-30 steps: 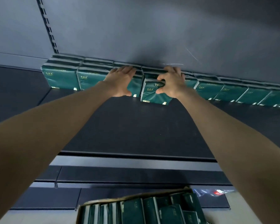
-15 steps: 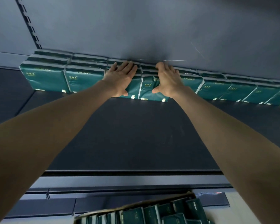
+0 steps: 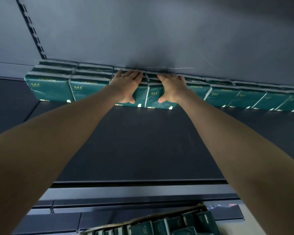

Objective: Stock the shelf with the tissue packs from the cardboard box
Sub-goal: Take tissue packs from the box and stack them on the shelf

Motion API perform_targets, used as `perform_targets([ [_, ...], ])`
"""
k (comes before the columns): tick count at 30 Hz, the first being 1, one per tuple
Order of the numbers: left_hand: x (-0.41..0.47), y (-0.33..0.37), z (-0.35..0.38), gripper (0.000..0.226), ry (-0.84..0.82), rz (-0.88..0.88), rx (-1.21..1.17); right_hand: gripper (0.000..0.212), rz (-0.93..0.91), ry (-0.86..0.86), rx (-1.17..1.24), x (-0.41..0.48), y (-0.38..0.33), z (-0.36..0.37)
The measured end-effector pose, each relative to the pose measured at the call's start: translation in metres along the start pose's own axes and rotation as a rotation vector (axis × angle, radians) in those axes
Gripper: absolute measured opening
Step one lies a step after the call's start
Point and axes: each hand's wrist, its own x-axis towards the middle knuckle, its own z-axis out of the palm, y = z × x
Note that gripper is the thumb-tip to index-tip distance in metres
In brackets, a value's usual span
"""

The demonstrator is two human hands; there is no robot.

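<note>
Tissue packs (image 3: 90, 89) line the shelf's (image 3: 143, 141) back wall as left hand (image 3: 126, 86) and right hand (image 3: 172, 87), fingers straight, press two home. Soft, light and film-wrapped, they likely handle best gripped by the sides. More fill the cardboard box (image 3: 143, 219).

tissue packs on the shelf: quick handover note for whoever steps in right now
Left hand: open, pressing flat on a pack mid-row.
Right hand: open, pressing flat on the pack next to it.
Tissue packs: a row along the back of the shelf.
Done: that back row is placed.
Left: the cardboard box below holds more packs to stock.
</note>
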Motion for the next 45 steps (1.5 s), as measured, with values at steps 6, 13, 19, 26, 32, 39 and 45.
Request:
perform_targets([
  [6, -0.029, 0.013, -0.033, 0.085, 0.05, 0.008, -0.065, 0.09, -0.027, 0.0, 0.135, -0.036, 0.0, -0.032],
  [13, -0.103, 0.059, -0.083, 0.081, 0.022, -0.031, -0.131, 0.071, -0.061, -0.037, 0.258, -0.115, 0.014, -0.065],
  [19, -0.189, 0.122, -0.096, 0.086, -0.077, -0.1, -0.196, 0.064, -0.116, -0.159, 0.28, -0.208, 0.024, -0.066],
  [26, -0.27, 0.189, -0.044, 0.088, -0.174, -0.145, -0.255, 0.062, -0.18, -0.261, 0.342, -0.3, 0.029, -0.02],
  [32, -0.301, 0.229, 0.026, 0.088, -0.343, -0.138, -0.294, 0.062, -0.157, -0.421, 0.395, -0.349, 0.032, 0.064],
  [39, -0.327, 0.268, 0.114, 0.083, -0.504, -0.14, -0.379, 0.062, -0.085, -0.591, 0.411, -0.398, 0.03, 0.163],
  [45, -0.342, 0.294, 0.183, 0.091, -0.597, -0.145, -0.452, 0.062, 0.026, -0.612, 0.425, -0.43, 0.031, 0.224],
])
